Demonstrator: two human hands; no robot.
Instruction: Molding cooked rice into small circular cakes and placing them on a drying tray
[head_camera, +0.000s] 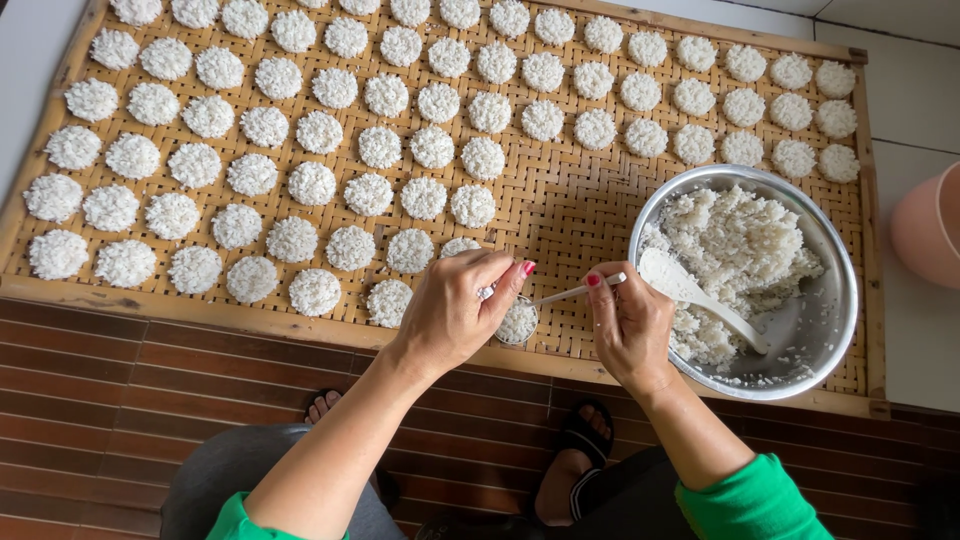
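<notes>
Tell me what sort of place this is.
Probably a home floor or porch used for food drying: a woven bamboo tray of round rice cakes lies on tile and brown slats, with a metal bowl of rice.

Home food-prep spot, floor level, likely a house porch or kitchen floor. Large woven bamboo tray (600, 215) with wooden frame laid flat, covered in rows of round white rice cakes (312, 183). Steel bowl (835, 300) of cooked sticky rice with white spoon (690, 292) sitting on tray. Dark red-brown floor tiles (150, 385) near, pale tiles (915, 95) beyond tray. Sandalled feet (575, 470) beside tray, pink plastic container (930, 225) at edge. No shop or factory gear.
</notes>
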